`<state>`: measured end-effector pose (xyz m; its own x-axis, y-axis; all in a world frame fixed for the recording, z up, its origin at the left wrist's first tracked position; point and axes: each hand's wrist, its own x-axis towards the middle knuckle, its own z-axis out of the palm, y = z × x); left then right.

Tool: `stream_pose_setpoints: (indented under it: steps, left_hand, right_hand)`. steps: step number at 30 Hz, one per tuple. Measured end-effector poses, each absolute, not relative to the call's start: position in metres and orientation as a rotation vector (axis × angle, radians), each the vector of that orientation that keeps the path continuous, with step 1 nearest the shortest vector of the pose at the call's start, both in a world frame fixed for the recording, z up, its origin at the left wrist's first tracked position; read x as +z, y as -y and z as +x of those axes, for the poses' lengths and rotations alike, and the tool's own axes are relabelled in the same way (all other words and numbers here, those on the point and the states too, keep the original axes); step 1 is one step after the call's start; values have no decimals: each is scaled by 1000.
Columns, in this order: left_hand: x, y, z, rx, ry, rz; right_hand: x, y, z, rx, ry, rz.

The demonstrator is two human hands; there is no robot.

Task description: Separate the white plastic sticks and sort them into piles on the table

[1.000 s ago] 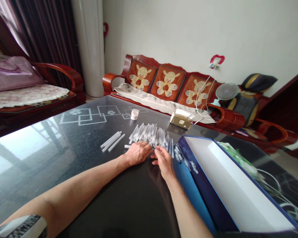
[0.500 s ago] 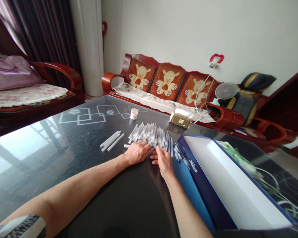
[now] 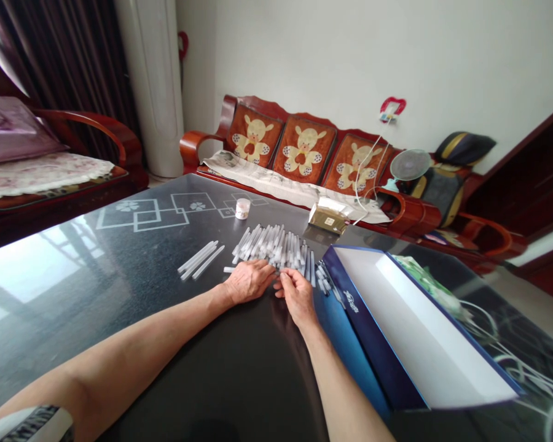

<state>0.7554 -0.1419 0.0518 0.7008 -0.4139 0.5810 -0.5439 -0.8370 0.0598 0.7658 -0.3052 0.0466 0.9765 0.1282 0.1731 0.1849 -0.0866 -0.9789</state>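
I see the heap of pale tubes just beyond the left hand and right hand, which sit close together, fingers bent; whether either grips anything, I can't tell from here.

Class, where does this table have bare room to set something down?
Bare: the table left of the small stick group, and between the forearms. Crowded: at the left hand and right hand, and from the stick pile to the blue box.

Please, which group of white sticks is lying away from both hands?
The small group of sticks at the left: only a few of them, separate from the large pile, which lies right at the fingers.
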Motion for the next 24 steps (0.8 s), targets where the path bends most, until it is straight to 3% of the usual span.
stream_pose_setpoints:
  steps: [8,14,18,24]
  left_hand:
    - [54,143,757,818,716,2736]
    - [52,143,757,803,768,2746]
    - [51,143,758,793,771,2735]
    - [51,144,759,783,782,2718]
  right_hand:
    - [36,321,782,-393,190,-1826]
    - [48,370,809,-745,336,-2426]
    - [58,385,810,-777,271,-2691]
    - [63,350,784,-844,603,-2356]
